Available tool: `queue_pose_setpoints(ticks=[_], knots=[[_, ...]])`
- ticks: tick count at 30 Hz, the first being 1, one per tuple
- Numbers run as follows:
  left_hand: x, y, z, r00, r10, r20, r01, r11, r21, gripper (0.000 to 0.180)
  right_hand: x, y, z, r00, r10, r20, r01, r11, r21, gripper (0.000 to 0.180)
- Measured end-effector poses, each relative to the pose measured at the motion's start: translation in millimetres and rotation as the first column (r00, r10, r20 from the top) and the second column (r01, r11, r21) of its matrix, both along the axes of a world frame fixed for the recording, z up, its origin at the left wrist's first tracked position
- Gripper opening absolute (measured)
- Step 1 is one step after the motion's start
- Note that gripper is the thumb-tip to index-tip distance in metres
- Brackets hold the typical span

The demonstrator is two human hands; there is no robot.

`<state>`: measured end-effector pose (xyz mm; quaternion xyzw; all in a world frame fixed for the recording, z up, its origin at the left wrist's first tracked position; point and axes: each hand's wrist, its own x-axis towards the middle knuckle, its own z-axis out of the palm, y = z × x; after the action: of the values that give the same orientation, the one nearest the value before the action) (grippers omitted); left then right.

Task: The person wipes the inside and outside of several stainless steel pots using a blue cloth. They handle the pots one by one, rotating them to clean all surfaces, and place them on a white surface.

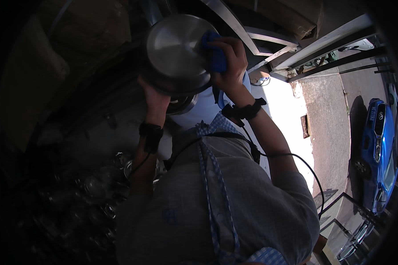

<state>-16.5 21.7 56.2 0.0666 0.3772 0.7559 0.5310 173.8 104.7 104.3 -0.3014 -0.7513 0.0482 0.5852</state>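
Observation:
Up in front of me is a round stainless-steel pot, with its smooth brushed disc facing up and a darker side wall below. My left hand grips its lower left edge; most of the fingers are hidden behind it. A bunched blue cloth is pressed to the pot's right rim by my right hand, whose fingers are closed round it. Just under the pot, another round metal piece shows part of its rim on a pale surface.
Many shiny metal pieces lie in the dark at lower left. Cardboard boxes stand at the upper left. A metal frame rises at the upper right. Beyond the sunlit pavement, a blue car is parked. A black cable runs beside my right arm.

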Motion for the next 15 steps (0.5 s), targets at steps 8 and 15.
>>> queue_pose_setpoints(ticks=[8, 15], knots=[[4, -6, 11, 0.986, -0.079, -0.149, 0.073, 0.996, -0.049, 0.070, -22, -47, 11, 0.848, 0.387, 0.363, -0.341, 0.922, -0.186, 0.058], [-5, -16, -5, 0.992, -0.042, -0.123, 0.024, 0.989, -0.148, 0.070, -7, 6, -5, 0.958, 0.036, 0.283, 0.060, 0.944, -0.323, 0.056]])
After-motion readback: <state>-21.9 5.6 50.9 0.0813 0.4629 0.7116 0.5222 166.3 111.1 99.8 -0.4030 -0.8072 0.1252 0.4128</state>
